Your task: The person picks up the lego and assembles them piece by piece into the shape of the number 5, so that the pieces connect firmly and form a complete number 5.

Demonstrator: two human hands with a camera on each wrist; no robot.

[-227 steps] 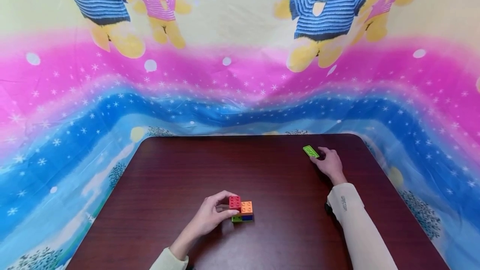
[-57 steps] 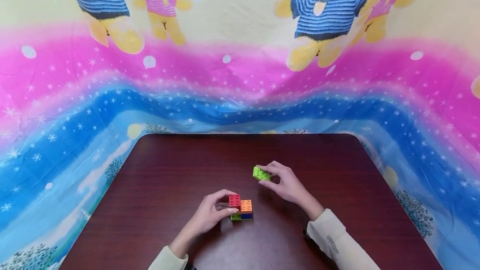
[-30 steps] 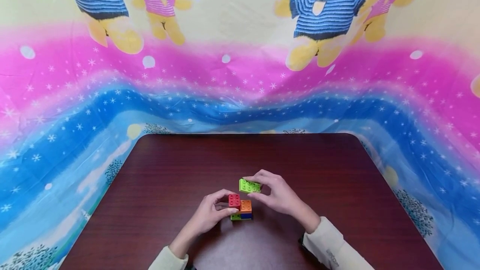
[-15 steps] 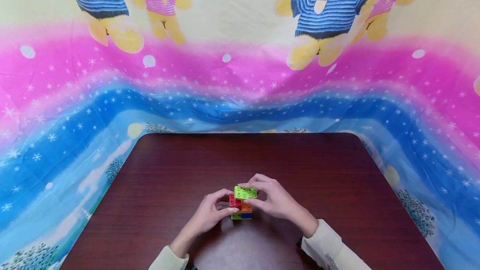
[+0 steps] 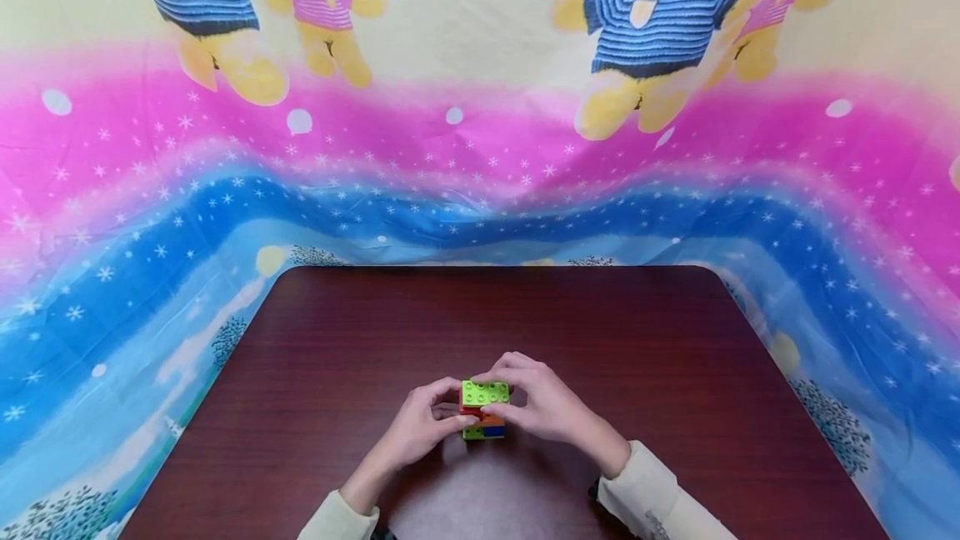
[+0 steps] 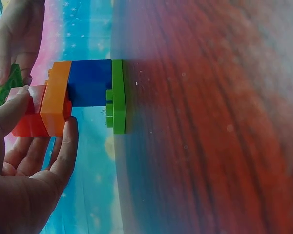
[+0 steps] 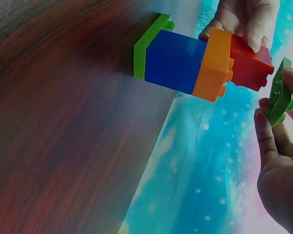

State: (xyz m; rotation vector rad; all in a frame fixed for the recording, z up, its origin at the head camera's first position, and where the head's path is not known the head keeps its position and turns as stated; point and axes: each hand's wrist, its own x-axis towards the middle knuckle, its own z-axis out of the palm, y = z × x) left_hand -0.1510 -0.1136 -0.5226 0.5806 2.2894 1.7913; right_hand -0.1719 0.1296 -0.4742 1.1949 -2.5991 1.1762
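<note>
A small stack of toy building bricks stands on the table: a thin green plate (image 6: 118,97) at the bottom, a blue brick (image 7: 173,61) on it, then an orange brick (image 7: 214,63) and a red brick (image 7: 249,63) on top. My left hand (image 5: 423,422) holds the stack from the left, thumb and fingers around the red brick and the orange one's overhanging end. Between thumb and fingers, my right hand (image 5: 555,405) pinches a second thin green plate (image 7: 279,95), studs facing up. That plate is close over the red brick, slightly tilted, with a narrow gap in the right wrist view.
The dark red-brown wooden table (image 5: 360,332) spreads around the stack on every side. Behind its far edge hangs a cloth (image 5: 465,157) printed with bears and snowflakes, which also falls along both sides.
My right hand has brought the green plate from the far right of the table, leftward and nearer, to over the red brick. My left hand has stayed on the stack.
</note>
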